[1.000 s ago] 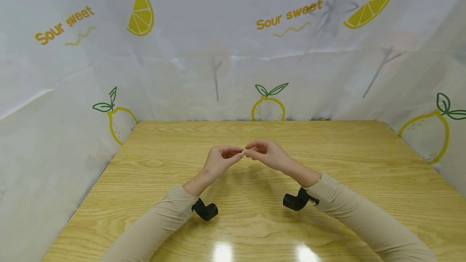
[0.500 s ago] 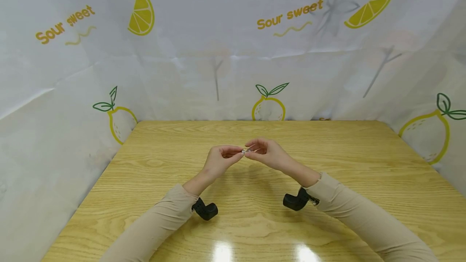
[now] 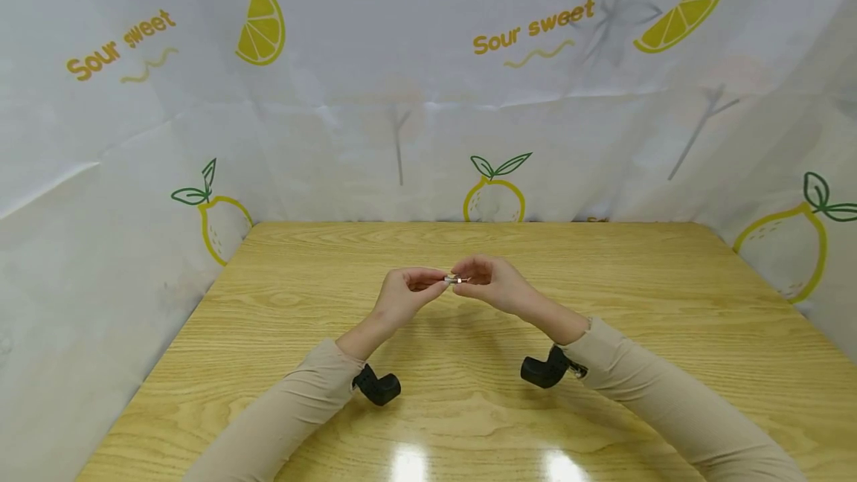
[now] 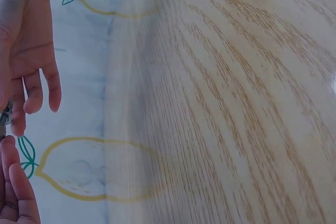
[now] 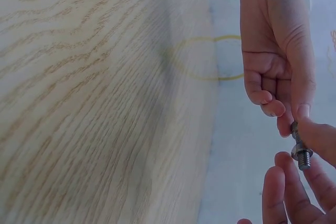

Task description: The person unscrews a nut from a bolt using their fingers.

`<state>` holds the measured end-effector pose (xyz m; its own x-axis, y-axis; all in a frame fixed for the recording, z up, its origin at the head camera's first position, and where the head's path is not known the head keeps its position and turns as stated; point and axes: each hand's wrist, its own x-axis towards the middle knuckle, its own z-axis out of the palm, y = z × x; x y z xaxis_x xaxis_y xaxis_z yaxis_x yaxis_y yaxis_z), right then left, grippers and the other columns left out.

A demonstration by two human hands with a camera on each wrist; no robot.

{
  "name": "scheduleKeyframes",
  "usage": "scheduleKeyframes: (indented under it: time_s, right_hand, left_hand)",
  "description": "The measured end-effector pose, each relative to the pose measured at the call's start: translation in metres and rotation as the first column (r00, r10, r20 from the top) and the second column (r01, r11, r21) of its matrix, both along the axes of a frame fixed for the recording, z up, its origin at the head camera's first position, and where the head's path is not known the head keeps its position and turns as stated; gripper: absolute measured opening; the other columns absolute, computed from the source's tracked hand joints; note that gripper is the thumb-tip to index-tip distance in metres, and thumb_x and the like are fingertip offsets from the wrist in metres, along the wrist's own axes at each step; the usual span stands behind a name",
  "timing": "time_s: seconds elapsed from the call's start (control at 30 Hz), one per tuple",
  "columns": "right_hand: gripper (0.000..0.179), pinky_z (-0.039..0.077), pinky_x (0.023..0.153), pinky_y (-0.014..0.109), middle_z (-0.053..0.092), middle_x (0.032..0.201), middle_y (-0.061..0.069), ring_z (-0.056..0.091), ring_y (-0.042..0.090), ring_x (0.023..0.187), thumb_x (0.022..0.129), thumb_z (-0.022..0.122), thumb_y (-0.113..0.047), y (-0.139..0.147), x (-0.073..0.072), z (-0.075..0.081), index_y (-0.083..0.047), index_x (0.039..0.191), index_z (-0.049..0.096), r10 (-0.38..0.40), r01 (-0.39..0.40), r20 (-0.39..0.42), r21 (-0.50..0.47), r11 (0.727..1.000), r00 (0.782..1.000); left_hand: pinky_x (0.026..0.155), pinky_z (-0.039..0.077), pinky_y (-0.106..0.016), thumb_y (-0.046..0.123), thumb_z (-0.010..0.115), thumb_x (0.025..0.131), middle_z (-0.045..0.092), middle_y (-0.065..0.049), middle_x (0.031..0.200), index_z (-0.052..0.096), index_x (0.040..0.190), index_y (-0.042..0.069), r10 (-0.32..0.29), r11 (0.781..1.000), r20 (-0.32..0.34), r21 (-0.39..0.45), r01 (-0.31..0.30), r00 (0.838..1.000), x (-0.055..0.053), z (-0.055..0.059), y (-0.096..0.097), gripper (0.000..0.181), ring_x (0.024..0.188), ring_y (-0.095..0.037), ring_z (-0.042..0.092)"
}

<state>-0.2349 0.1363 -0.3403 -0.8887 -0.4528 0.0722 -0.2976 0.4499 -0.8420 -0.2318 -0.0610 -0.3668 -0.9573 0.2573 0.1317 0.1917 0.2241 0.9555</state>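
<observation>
A small metal bolt [image 3: 453,280] is held level above the table between both hands. Fingertips of my left hand [image 3: 403,297] pinch its left end. In the right wrist view the bolt's threaded tip [image 5: 304,161] sticks out past a nut [image 5: 297,152]. My right hand [image 3: 497,286] has thumb and fingertips curled around the nut, with the bolt visible between them. The right wrist view shows the left hand [image 5: 275,40] above and the right thumb [image 5: 321,139] beside the bolt. In the left wrist view the bolt [image 4: 5,118] is partly cut off at the edge.
A wood-grain table [image 3: 455,422] lies beneath both hands. White cloth [image 3: 348,155] printed with lemons surrounds its back and sides. Black camera mounts [image 3: 380,387] are worn at both wrists.
The right thumb and fingertips parted around the bolt, then shifted slightly, and more of the shiny bolt shows now. The left hand has kept its place and its pinch.
</observation>
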Motion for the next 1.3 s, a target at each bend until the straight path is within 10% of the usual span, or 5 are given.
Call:
scheduleKeyframes:
  time_s: [1.3]
  right_hand:
    - [0.033,0.052,0.084,0.046,0.069,0.103,0.018,0.063,0.034,0.095,0.096,0.053,-0.027,0.0008,-0.0035,-0.0028,0.000,0.113,0.062,-0.004,0.002,0.050,0.048,0.999,0.999]
  left_hand:
    - [0.078,0.055,-0.028,0.018,0.066,0.088,0.071,-0.011,0.104,0.070,0.108,0.009,-0.009,1.000,0.003,-0.018,0.009,1.000,0.0010,0.0007,0.0001,0.023,0.089,-0.015,0.066]
